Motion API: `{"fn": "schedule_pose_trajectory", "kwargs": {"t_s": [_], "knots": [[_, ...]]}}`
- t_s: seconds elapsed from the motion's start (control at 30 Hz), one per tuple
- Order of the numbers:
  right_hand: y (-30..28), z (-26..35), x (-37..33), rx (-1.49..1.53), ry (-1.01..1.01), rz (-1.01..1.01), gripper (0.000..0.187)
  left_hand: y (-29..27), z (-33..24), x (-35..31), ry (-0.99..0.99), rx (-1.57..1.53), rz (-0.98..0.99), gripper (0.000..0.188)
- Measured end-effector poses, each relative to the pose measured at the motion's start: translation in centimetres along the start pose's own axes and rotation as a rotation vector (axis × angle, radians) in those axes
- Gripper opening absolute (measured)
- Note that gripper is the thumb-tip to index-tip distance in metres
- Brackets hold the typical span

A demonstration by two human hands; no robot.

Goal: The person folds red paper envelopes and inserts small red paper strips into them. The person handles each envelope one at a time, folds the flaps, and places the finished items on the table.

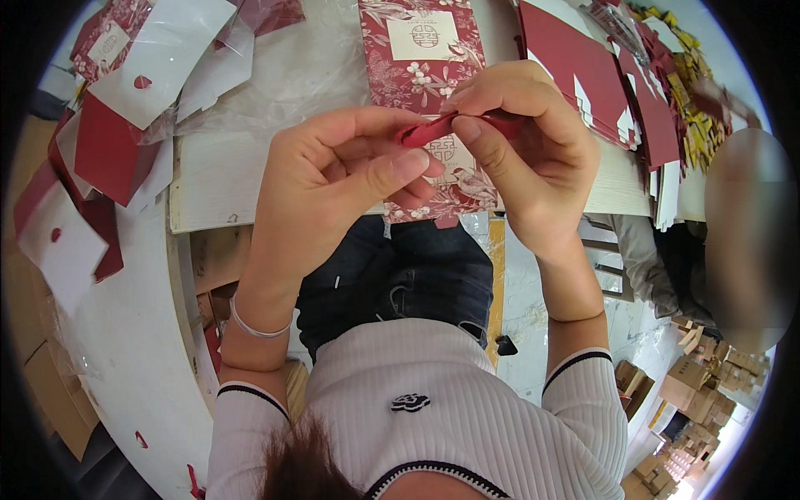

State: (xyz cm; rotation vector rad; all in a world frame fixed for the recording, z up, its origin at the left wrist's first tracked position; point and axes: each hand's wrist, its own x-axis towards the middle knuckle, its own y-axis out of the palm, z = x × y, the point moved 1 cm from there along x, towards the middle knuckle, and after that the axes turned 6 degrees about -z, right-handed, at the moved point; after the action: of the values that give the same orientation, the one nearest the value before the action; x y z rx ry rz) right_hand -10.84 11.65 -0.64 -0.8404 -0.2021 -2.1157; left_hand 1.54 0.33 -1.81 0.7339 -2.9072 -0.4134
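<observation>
Both my hands are raised over the near edge of the table with a red ribbon (430, 131) stretched between them. My left hand (337, 162) pinches the ribbon's left end between thumb and fingers. With thumb and forefinger, my right hand (525, 137) grips it farther right, where part of the ribbon is hidden by the fingers. Beneath the hands lies a flat red printed paper bag or box (421, 83) with white flowers, birds and cream label panels. Its lower end reaches the table's front edge.
Red and white card pieces with small holes (154, 62) and clear plastic film (296, 71) lie at the left. Stacked red card sheets (575, 67) and yellow-and-red tasselled items (692, 92) are at the right. Another person (667, 258) is close on the right; cardboard boxes (700, 383) stand beyond.
</observation>
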Motion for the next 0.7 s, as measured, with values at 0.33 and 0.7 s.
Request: {"fn": "schedule_pose_trajectory", "kwargs": {"t_s": [0.33, 0.7], "knots": [[-0.6, 0.0, -0.4, -0.173, 0.014, -0.008, 0.021, 1.5, 0.8, 0.2, 0.227, 0.285, -0.138, 0.016], [-2.2, 0.5, 0.0, -0.539, -0.192, 0.142, 0.033, 2.8, -0.1, 1.1, 0.332, 0.674, -0.1, 0.015]]}}
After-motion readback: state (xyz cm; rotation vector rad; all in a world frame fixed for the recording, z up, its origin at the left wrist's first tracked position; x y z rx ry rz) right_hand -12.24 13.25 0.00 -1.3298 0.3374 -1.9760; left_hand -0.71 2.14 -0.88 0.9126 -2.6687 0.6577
